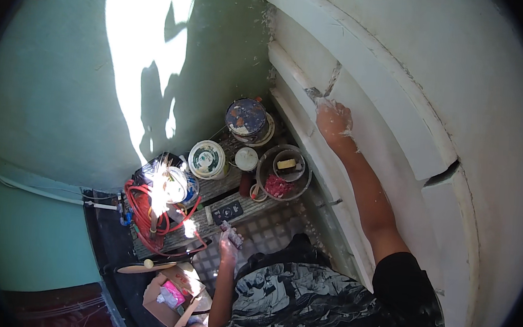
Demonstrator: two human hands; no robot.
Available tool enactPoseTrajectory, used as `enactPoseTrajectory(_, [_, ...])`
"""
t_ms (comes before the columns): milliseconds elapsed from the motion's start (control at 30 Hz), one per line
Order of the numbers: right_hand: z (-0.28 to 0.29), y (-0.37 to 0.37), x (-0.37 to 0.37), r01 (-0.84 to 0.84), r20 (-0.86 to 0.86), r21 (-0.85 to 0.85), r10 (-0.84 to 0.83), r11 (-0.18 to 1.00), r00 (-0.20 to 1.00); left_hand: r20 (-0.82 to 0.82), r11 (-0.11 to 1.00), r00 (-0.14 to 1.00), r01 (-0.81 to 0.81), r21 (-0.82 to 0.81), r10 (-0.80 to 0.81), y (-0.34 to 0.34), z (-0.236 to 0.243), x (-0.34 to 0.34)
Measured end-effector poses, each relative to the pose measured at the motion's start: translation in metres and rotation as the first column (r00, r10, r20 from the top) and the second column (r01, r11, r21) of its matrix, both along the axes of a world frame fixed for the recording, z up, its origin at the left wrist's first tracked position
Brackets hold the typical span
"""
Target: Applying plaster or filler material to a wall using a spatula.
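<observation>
My right hand (335,121), smeared with white paste, is closed round a metal putty knife (313,95), its blade against the white stepped ledge of the wall (297,65) beside a narrow rough crack (333,77). Low in the middle, my left hand (226,247) grips a small flat tool coated with pale putty (236,238), held out over the tiled floor.
A slatted wooden platform (222,191) holds paint-stained buckets (245,120), white tubs (206,159), a basin with a yellow sponge and pink material (278,186), and red hose (140,215). An open cardboard box (158,303) sits bottom left. The green wall (52,85) has bright sunlight.
</observation>
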State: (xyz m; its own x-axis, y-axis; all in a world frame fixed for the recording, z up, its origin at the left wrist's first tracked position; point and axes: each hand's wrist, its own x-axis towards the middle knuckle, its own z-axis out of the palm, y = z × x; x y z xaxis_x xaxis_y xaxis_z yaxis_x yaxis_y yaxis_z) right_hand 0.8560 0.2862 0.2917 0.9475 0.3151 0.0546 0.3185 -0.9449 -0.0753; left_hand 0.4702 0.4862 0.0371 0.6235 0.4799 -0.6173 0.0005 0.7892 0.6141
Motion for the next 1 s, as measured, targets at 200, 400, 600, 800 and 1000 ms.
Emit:
enactPoseTrajectory(200, [0.006, -0.006, -0.033, -0.006, 0.012, 0.017, 0.005, 1.0, 1.0, -0.009, 1.0, 1.0, -0.012, 0.005, 0.012, 0.008, -0.017, -0.019])
enactPoseTrajectory(400, [0.004, 0.007, 0.005, -0.003, -0.052, -0.068, 0.0, 0.998, 0.999, -0.055, 0.999, 0.998, -0.029, -0.02, 0.028, 0.001, -0.009, -0.006])
enactPoseTrajectory(600, [0.018, 0.003, -0.02, 0.003, -0.103, -0.049, -0.008, 0.999, 0.995, 0.012, 1.0, 1.0, -0.026, 0.014, 0.026, 0.005, 0.004, 0.005])
enactPoseTrajectory(800, [0.045, -0.027, -0.067, -0.061, -0.126, 0.123, 0.077, 0.991, 0.989, -0.006, 0.999, 1.0, -0.019, 0.046, 0.019, -0.001, 0.024, 0.014])
enactPoseTrajectory(1000, [0.022, -0.033, -0.064, 0.036, -0.062, 0.351, -0.015, 0.936, 0.998, -0.16, 0.998, 0.987, -0.013, 0.069, 0.024, -0.003, 0.034, 0.029])
